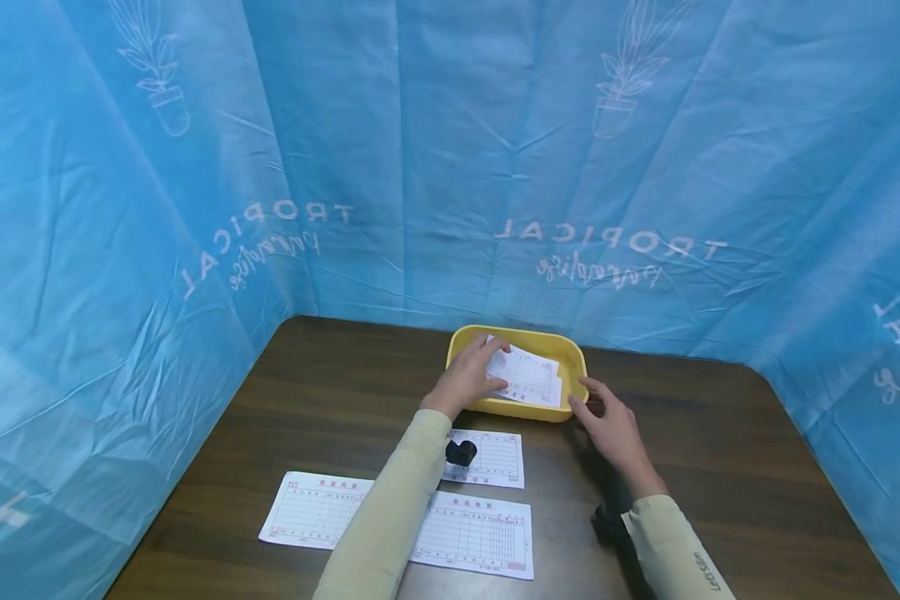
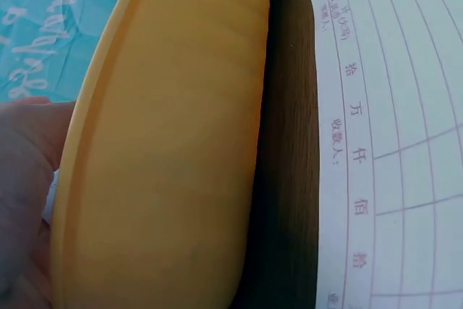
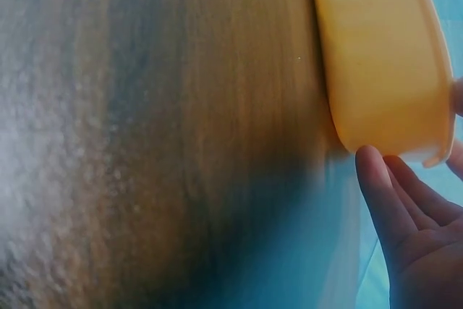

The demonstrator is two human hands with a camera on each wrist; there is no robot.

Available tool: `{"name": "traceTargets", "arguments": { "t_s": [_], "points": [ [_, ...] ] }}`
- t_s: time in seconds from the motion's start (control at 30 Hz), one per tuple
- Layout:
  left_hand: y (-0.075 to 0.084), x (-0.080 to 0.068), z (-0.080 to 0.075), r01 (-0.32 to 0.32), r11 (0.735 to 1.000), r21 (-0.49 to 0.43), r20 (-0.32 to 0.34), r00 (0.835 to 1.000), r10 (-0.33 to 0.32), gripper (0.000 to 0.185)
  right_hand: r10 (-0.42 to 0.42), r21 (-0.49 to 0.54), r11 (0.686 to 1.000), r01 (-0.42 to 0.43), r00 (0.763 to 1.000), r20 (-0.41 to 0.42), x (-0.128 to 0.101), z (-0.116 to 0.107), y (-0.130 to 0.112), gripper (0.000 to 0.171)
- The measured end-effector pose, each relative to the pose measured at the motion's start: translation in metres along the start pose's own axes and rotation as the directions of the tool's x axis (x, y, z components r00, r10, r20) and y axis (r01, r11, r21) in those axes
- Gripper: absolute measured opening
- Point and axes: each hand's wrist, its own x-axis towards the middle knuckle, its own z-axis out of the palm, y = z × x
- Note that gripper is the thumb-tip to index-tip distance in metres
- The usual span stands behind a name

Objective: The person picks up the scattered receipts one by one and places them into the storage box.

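A yellow basket (image 1: 527, 412) stands near the back of the table, with white printed receipt slips (image 1: 528, 375) lying in it. My left hand (image 1: 467, 375) reaches over the basket's left side. Its thumb and curved fingers hold the left end of the slips. In the left wrist view, part of that hand shows beyond the rim of the basket (image 2: 166, 135). My right hand (image 1: 611, 425) is at the basket's right end, fingers extended and touching it near the rim. The right wrist view shows its thumb (image 3: 372, 171) by the basket's lower corner.
In front of the basket lies one receipt slip (image 1: 495, 458) with a black heart-shaped object (image 1: 461, 452) over it. Two more slips, one left (image 1: 307, 508) and one right (image 1: 487, 533), lie nearer, partly under my left sleeve. Blue curtains (image 1: 450, 167) hang around the table.
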Motion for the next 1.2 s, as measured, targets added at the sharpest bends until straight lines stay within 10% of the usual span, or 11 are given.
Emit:
{"name": "traceTargets", "arguments": {
  "t_s": [0.37, 1.2],
  "points": [
    [-0.003, -0.007, -0.006, -0.093, 0.983, 0.156, -0.034, 0.995, 0.099, 0.053, 0.01, -0.007, 1.0, -0.01, 1.0, 0.004, 0.002, 0.002, 0.002, 0.066],
    [-0.005, -0.051, -0.074, -0.091, 0.996, 0.01, -0.174, 0.98, 0.092, 0.057, 0.027, -0.025, 0.999, -0.027, 0.999, 0.026, 0.002, -0.001, -0.003, 0.071]
  ]
}}
